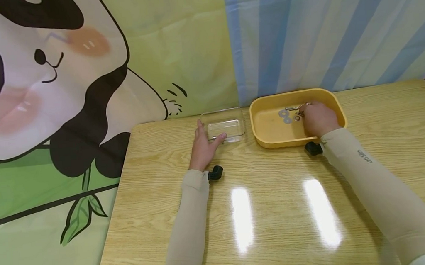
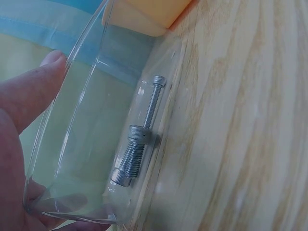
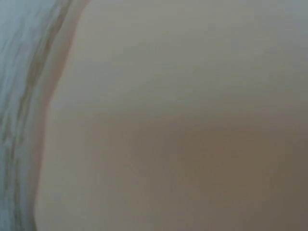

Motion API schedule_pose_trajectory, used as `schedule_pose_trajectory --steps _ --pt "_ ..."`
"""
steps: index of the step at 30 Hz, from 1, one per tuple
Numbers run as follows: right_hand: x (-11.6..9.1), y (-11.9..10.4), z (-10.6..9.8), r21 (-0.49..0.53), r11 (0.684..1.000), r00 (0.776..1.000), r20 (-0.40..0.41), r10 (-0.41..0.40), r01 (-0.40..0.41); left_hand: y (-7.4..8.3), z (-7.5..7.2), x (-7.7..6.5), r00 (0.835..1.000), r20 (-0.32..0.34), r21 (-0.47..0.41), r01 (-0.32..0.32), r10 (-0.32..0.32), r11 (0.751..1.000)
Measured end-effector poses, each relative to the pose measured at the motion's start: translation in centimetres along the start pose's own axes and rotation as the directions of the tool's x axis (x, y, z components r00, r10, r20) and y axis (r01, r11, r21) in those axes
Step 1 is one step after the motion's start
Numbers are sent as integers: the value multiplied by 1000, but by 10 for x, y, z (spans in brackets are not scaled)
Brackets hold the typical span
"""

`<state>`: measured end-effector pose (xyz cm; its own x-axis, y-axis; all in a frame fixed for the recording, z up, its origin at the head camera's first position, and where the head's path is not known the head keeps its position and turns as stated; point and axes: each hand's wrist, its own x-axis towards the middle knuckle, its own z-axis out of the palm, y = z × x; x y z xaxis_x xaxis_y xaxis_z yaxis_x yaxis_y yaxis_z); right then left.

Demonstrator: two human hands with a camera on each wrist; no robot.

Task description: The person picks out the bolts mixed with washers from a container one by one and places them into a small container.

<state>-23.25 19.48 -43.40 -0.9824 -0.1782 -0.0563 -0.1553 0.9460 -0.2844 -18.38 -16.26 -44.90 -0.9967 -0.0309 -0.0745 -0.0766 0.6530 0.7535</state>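
My left hand (image 1: 203,147) holds a clear plastic box (image 1: 221,114) at its near left corner, the thumb on the near rim and the fingers along the left side. Metal socket-head screws (image 2: 137,144) lie inside the box in the left wrist view. My right hand (image 1: 319,118) reaches down into a yellow tray (image 1: 269,144), its fingertips hidden behind the hand. Beside them lie silver screws (image 1: 292,108), flat washers (image 1: 283,113) and a small ring (image 1: 296,118). Whether the fingers pinch a piece cannot be seen. Blurred surfaces fill the right wrist view.
The box and tray stand side by side with a narrow gap, at the back of a wooden table (image 1: 271,211). Behind them hangs a printed cloth (image 1: 183,47) with a panda and blue stripes. A black wrist camera (image 1: 215,173) is on the left wrist, another (image 1: 313,148) on the right.
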Motion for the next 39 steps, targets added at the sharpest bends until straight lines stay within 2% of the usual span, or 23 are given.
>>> schedule_pose_trajectory --steps 16,20,27,33,39 --pt "1 2 -4 41 999 1000 -27 -7 8 1 0 1 1000 -2 -4 -6 6 1000" --pt "-2 1 -4 68 998 996 -87 -10 16 1 1 1 1000 -2 2 -2 2 1000" --pt "-6 -1 -2 97 994 976 -216 -34 57 1 0 1 1000 1 0 2 -2 1000" --pt "-9 -4 -3 115 989 962 -266 -61 94 -1 0 1 1000 5 -7 -2 2 1000" --pt "-12 -11 -5 109 985 954 -282 -100 135 -2 0 1 1000 -2 -4 -7 7 1000"
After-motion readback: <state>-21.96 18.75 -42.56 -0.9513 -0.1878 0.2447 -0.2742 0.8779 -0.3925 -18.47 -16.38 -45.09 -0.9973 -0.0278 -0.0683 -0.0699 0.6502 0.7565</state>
